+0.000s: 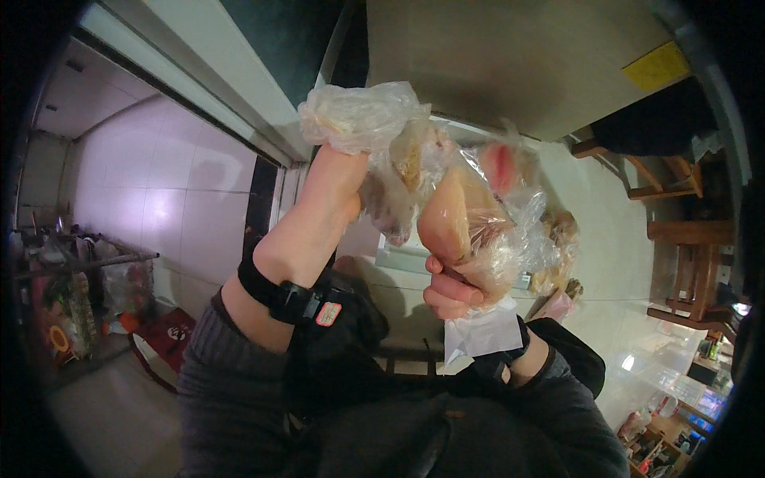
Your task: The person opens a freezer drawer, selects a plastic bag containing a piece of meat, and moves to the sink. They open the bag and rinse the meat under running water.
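My left hand (323, 203) reaches forward on the left. A crumpled clear plastic bag (361, 116) covers its far end, so I cannot see the fingers or how they are closed. Beside it, right of the hand, are more clear bags (391, 203) with dark and brownish contents. My right hand (454, 293) has its fingers curled around a clear plastic bag (493, 257) holding a large pale-peach piece of food (445, 218). A white paper sheet (484, 334) hangs below that hand. Behind the held bag is another bag with something pink-red (499, 167) in it.
A large pale panel (478, 60) bearing a yellow label stands ahead. Farther right, yellowish-brown bagged goods (559, 239) lie near the tiled floor (615, 239). Wooden furniture (690, 233) is at the right. On the left, a rack (89, 269) holds bags beside a red bag (170, 334).
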Motion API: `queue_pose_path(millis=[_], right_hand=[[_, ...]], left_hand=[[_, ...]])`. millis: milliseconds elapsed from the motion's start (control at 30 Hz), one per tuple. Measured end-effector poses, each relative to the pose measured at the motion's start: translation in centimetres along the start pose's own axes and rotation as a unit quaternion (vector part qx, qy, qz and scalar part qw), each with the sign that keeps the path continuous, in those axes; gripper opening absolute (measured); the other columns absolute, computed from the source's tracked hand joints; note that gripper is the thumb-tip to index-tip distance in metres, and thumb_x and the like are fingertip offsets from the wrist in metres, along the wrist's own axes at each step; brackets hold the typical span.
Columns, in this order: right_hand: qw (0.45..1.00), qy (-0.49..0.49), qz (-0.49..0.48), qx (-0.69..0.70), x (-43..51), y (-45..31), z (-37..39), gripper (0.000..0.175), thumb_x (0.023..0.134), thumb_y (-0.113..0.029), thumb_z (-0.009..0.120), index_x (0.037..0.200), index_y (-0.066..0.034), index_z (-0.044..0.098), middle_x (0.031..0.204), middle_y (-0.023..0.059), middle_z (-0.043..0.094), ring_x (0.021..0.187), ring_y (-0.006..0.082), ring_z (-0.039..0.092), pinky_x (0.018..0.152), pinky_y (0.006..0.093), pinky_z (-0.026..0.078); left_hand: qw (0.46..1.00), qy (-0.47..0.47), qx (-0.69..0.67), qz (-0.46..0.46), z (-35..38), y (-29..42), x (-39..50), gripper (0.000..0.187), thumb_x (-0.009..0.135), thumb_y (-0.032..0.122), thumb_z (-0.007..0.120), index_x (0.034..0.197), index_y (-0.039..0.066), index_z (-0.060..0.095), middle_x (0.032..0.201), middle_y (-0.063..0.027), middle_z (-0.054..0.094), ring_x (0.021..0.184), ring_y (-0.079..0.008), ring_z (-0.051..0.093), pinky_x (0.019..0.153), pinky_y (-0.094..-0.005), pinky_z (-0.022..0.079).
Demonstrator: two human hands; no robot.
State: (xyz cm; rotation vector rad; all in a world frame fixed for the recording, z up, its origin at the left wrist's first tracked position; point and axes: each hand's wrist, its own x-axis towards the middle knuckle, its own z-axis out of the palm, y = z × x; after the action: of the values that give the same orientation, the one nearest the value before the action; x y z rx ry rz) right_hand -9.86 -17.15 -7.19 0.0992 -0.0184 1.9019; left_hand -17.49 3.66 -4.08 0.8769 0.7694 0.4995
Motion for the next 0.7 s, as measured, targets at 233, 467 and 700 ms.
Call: queue_pose_path(millis=[233,467,700], right_hand=[[0.993,0.118,-0.014,0.014,0.6,-0.1,0.3,0.038,0.092,-0.034,0.052,0.110,-0.0010,0.049,0.058,-0.0005,0.043,0.054,0.0091,0.032,0.046,0.0216,0.025],[0.889,0.356,-0.262,-0.123,-3.0,-1.3,0.4,0.029,0.089,-0.019,0.061,0.109,-0.0008,0.051,0.074,0.0022,0.051,0.053,0.0071,0.036,0.043,0.0194,0.029],[0.839,0.343,-0.356,-0.227,-11.2,-4.7,6.7,0.034,0.094,-0.020,0.051,0.118,0.0044,0.046,0.068,-0.0031,0.037,0.059,0.0056,0.035,0.048,0.0176,0.030]], left_hand=[[1.000,-0.015,-0.019,-0.008,-0.1,0.0,0.4,0.049,0.089,0.028,0.060,0.130,0.008,0.044,0.126,-0.0072,0.049,0.116,-0.0227,0.046,0.096,-0.0414,0.038],[0.992,0.098,0.049,-0.055,-1.4,0.2,1.2,0.046,0.090,0.026,0.058,0.130,0.007,0.044,0.124,-0.0092,0.050,0.116,-0.0252,0.046,0.094,-0.0453,0.041],[0.997,0.008,-0.023,-0.076,-4.9,-1.7,4.6,0.040,0.091,0.021,0.057,0.126,0.003,0.047,0.122,-0.0096,0.054,0.111,-0.0250,0.053,0.088,-0.0444,0.047]])
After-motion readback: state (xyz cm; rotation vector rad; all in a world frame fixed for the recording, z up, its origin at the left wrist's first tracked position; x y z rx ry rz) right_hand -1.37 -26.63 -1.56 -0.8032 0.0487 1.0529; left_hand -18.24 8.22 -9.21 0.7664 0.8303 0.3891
